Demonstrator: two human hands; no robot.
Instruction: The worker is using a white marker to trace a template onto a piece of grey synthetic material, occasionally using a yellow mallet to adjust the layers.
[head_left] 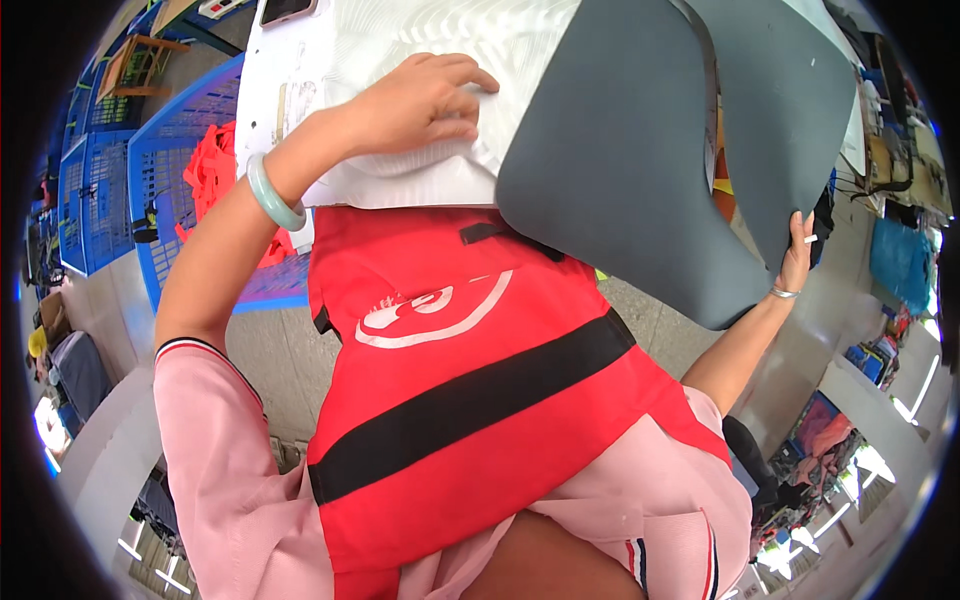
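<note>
My left hand (425,100) lies flat with fingers curled on a white ridged sheet (450,45) on the white table (285,90); a pale green bangle sits on that wrist. My right hand (797,255) grips the lower right edge of a large dark grey foam sheet (640,150), which is lifted and bent over the white sheet. A red vest with black straps (470,380) hangs from the table edge over my lap.
Blue plastic crates (180,150) stand to the left, one holding orange-red fabric (212,170). A phone (285,10) lies at the table's far left. Grey floor lies below; cluttered workbenches and bags line the right side.
</note>
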